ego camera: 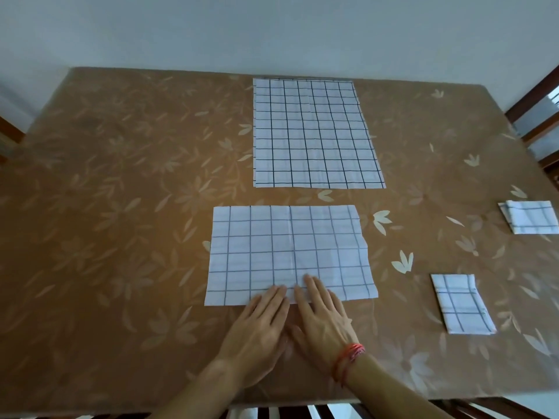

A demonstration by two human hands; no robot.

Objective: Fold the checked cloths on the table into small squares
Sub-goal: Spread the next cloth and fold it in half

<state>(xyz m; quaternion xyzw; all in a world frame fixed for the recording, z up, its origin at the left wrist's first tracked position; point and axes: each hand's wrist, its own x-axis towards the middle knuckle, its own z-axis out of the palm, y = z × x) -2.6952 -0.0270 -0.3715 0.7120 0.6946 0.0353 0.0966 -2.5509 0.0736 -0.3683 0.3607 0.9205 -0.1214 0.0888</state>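
Checked cloths lie in four places on the table, which is covered with a brown leaf-patterned sheet. Largest is the far cloth, spread flat near the table's back edge, right of centre, its long axis running away from the person, toward the wall. Just in front of it, apart by a strip of bare tablecloth, lies the near cloth, a flat rectangle with its long axis running left to right across the table; a crease line runs down its middle and its right edge is slightly rumpled.

Both hands rest on the near edge of that cloth, side by side near its centre. The left hand lies palm down, fingers straight and held close together, fingertips on the cloth's hem. The right hand, with a red thread bracelet at the wrist, is also flat, fingers extended and slightly spread, reaching a little farther onto the fabric. Neither hand pinches anything.

To the right sit two small folded cloths, well apart from each other: one folded square near the front right, tilted slightly, and another folded piece at the picture's right edge, partly cut off.
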